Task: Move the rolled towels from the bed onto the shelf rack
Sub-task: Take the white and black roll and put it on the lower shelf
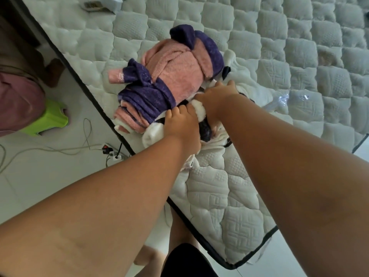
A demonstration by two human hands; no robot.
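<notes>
A pink and purple rolled towel (pixel 175 74) lies on the quilted white mattress (pixel 219 196), with a second pink and purple roll (pixel 139 108) in front of it near the mattress edge. Just right of them is a white towel with black patches (pixel 153 134), partly bunched. My left hand (pixel 181 128) presses down on its near end, fingers curled into the cloth. My right hand (pixel 217 96) grips the same white towel at its far side, touching the pink roll. No shelf rack is in view.
A lime green stool (pixel 50 120) stands on the floor at left, beside a pink cloth-covered shape (pixel 18 104). A power strip with cables (pixel 111 154) lies on the floor next to the mattress edge. A white device (pixel 99 5) rests at the mattress top. Clear plastic (pixel 283 98) lies to the right.
</notes>
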